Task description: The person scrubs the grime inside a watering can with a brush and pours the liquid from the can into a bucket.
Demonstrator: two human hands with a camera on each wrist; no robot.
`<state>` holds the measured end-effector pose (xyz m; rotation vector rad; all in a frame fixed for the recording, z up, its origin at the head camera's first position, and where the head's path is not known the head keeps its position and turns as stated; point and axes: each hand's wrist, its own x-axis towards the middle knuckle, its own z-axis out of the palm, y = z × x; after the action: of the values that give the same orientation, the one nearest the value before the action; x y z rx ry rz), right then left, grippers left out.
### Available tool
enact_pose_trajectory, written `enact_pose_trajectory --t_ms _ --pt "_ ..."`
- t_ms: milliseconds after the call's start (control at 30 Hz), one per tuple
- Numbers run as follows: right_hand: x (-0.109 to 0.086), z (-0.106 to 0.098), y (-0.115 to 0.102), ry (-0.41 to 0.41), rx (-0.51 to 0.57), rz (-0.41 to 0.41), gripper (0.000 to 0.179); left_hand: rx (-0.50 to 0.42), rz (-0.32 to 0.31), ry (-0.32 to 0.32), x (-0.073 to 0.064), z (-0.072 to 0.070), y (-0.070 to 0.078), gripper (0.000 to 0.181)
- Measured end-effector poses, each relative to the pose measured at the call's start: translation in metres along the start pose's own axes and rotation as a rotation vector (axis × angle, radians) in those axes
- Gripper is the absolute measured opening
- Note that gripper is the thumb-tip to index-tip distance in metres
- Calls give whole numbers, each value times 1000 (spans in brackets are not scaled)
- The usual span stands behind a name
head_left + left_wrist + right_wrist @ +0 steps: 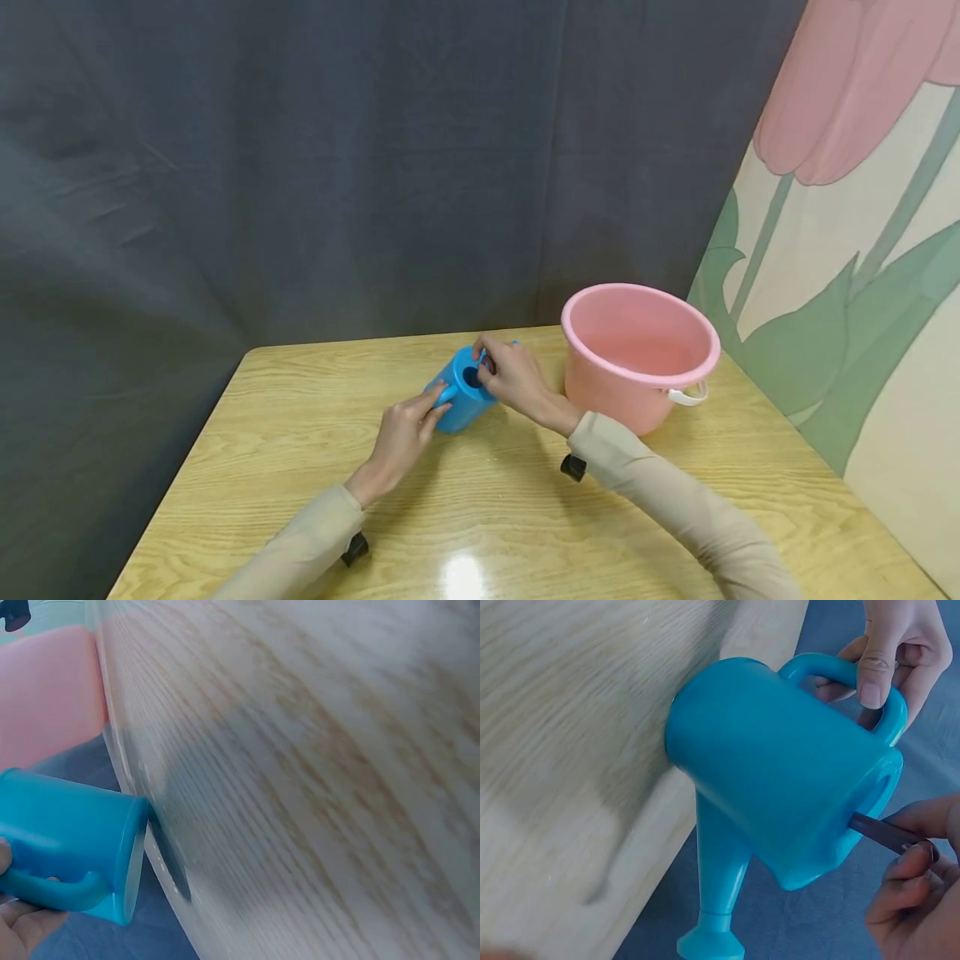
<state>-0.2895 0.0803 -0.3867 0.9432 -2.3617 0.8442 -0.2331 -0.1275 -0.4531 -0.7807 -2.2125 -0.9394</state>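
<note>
A blue plastic watering can (459, 410) is at the middle of the table, tilted. Its spout with a flared rose (712, 941) shows in the right wrist view. My left hand (399, 437) grips the can's looped handle (889, 712). Over the can's top opening, my right hand (519, 379) pinches a slim dark stick-like piece (885, 832) between thumb and fingers. That piece's far end goes into the opening and is hidden inside, so its kind cannot be told. Whether the can's base touches the table is unclear.
Right of the can stands a pink bucket (637, 400) with a white handle (688, 394). The wooden table (300, 400) ends at a dark curtain (375, 167) behind. A wall painted with tulips (862, 292) borders the right side.
</note>
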Motion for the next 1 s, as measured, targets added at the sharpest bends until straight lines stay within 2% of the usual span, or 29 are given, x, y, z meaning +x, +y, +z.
enact_pose_trajectory --t_ms 200,400,567,733,1000 --pt "-1 -8 -2 8 -66 -41 14 -1 -5 -1 0 1 0 39" --pt "-1 -21 -7 28 -75 -88 13 0 -18 -10 0 1 0 40" --pt "-2 -14 -4 17 -144 -101 11 6 -18 2 0 1 -1 39" --pt "-6 -3 3 -2 -165 -80 9 -2 -10 1 0 2 1 37" --pt "-7 -3 0 17 -259 -107 11 -7 -7 -2 2 2 1 38"
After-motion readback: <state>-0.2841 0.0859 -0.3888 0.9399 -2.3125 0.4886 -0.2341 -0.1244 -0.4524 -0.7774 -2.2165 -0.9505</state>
